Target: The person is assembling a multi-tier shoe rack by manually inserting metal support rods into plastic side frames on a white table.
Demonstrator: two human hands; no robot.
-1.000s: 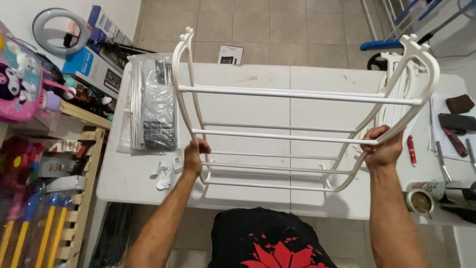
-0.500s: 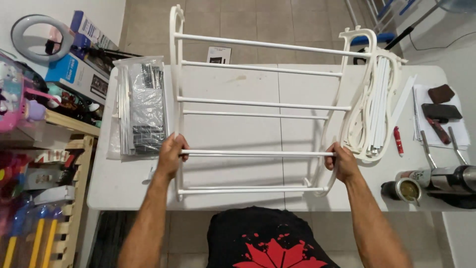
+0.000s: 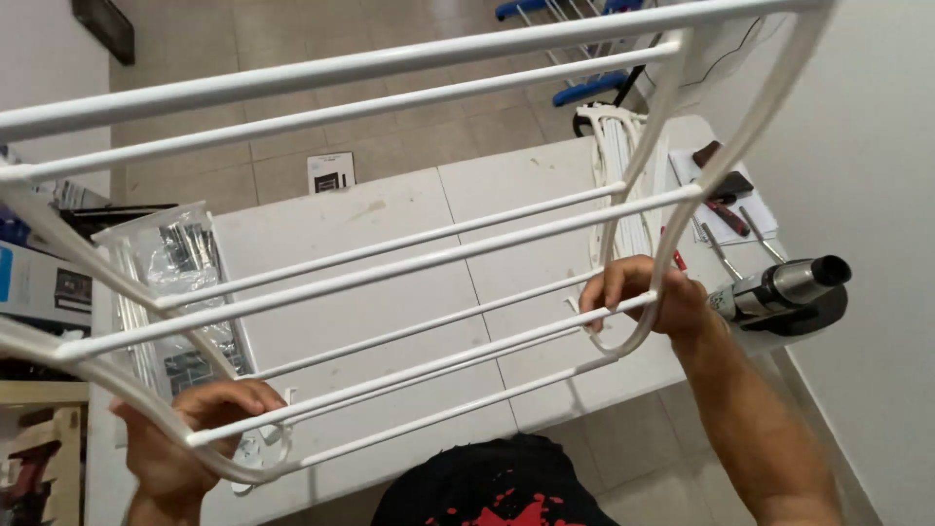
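A white metal rack (image 3: 409,263) with several long parallel rods and curved side frames is lifted off the white table (image 3: 390,224) and tilted up toward the camera. My left hand (image 3: 190,438) grips the curved side frame at the lower left. My right hand (image 3: 638,297) holds the lower curve of the other side frame at the right. Both hands are closed around the tubing.
A clear plastic bag of parts (image 3: 170,282) lies on the table's left. A power drill (image 3: 779,292), screwdrivers (image 3: 726,214) and a bundle of white rods (image 3: 618,166) sit at the right. Boxes crowd the left edge; a wall stands close on the right.
The rack, lying flat on the table before, has been raised and tipped up toward me. Both hands rose with it, and the view swung left and tilted.
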